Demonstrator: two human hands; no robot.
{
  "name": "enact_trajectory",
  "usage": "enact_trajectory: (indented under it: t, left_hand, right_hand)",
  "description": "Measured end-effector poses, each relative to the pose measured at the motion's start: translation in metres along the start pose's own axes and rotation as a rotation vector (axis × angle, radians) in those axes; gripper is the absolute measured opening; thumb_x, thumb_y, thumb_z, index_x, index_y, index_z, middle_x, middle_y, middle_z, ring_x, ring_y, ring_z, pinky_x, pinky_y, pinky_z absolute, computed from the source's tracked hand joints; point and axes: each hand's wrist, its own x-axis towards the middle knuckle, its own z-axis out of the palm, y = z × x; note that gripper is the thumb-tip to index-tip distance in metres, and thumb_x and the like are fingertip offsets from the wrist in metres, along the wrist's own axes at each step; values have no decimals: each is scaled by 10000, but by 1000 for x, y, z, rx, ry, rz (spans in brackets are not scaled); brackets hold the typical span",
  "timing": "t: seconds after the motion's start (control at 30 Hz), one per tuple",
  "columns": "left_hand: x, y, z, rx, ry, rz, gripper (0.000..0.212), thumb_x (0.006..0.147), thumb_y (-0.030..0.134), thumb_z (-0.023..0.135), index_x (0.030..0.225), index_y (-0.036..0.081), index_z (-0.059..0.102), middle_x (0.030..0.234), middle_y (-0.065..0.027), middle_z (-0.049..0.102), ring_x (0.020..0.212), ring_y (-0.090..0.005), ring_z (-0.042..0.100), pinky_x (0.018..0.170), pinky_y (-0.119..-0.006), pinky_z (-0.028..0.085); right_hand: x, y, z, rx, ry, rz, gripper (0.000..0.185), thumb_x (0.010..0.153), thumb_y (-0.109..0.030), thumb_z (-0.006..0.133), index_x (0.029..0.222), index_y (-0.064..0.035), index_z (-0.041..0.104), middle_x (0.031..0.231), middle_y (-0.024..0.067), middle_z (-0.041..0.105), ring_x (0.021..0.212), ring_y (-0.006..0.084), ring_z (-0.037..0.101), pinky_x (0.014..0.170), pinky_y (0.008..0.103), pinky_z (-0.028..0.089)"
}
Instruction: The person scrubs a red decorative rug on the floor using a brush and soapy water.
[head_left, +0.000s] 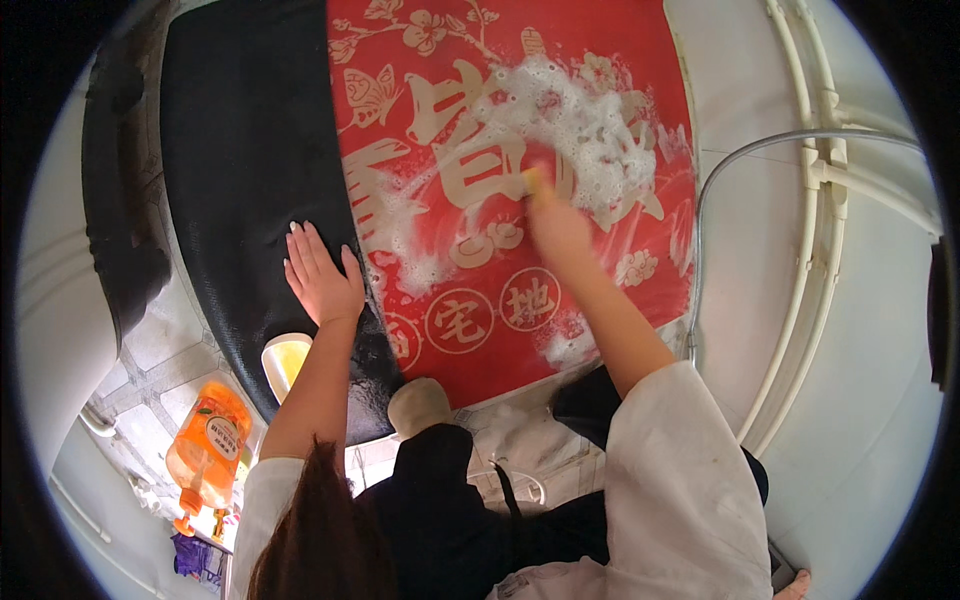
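Observation:
A red floor mat (480, 352) with pale flower, butterfly and character patterns lies before me, with white soap suds (592, 142) across its middle and right. Its left portion is a black, textured sheet (247, 135), apparently the underside folded over. My left hand (322, 281) rests palm down on the black part near the seam, fingers slightly apart, holding nothing. Over the red pattern, my right hand (559, 225) is blurred and gripped around a small yellow object (533, 181), mostly hidden; I cannot tell whether it is a sponge or a brush.
A white-rimmed yellow piece (286, 364) sits beside my left forearm. An orange pump bottle (211, 442) stands at lower left. My beige shoe (420, 406) touches the mat's near edge. A grey metal hose (701, 225) and white pipes (806, 225) run along the right wall.

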Motion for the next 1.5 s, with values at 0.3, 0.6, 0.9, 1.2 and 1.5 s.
enact_trajectory:
  t: [0.3, 0.6, 0.9, 1.2, 1.5]
  left_hand:
    - [1, 1, -3, 32, 12, 8, 583, 832, 326, 396, 1322, 42, 256, 1391, -117, 225, 1294, -233, 184, 1032, -391, 151]
    - [-2, -8, -4, 59, 11, 0, 587, 825, 315, 403, 1320, 35, 255, 1391, -122, 224, 1291, -239, 193, 1031, -395, 153]
    - [1, 11, 4, 36, 23, 25, 588, 820, 300, 415, 1316, 28, 258, 1386, -135, 228, 1288, -245, 200, 1024, -408, 170]
    - [0, -5, -5, 53, 0, 14, 581, 847, 299, 388, 1335, 37, 213, 1402, -119, 192, 1297, -237, 175, 1033, -392, 139]
    - [2, 8, 4, 45, 11, 17, 591, 823, 298, 410, 1325, 33, 242, 1393, -125, 215, 1295, -239, 180, 1031, -397, 151]
  right_hand:
    - [-49, 20, 9, -63, -20, 72, 480, 882, -302, 315, 1329, -174, 196, 777, 204, 590, 659, 361, 582, 589, 443, 469]
    - [-6, 14, 0, 78, 16, 281, 548, 869, -263, 332, 1347, -116, 110, 778, 253, 587, 744, 366, 592, 659, 482, 452]
    - [10, 97, -17, 101, 291, 426, 530, 875, -227, 366, 1351, -194, 134, 710, 190, 588, 642, 364, 577, 573, 441, 457]
    - [-55, 33, 29, -102, 45, -57, 488, 856, -263, 398, 1292, -97, 255, 683, 183, 591, 581, 334, 585, 504, 449, 466]
    - [47, 126, -19, 36, 608, 395, 531, 822, -257, 431, 1277, -83, 219, 826, 291, 561, 746, 438, 561, 627, 496, 443]
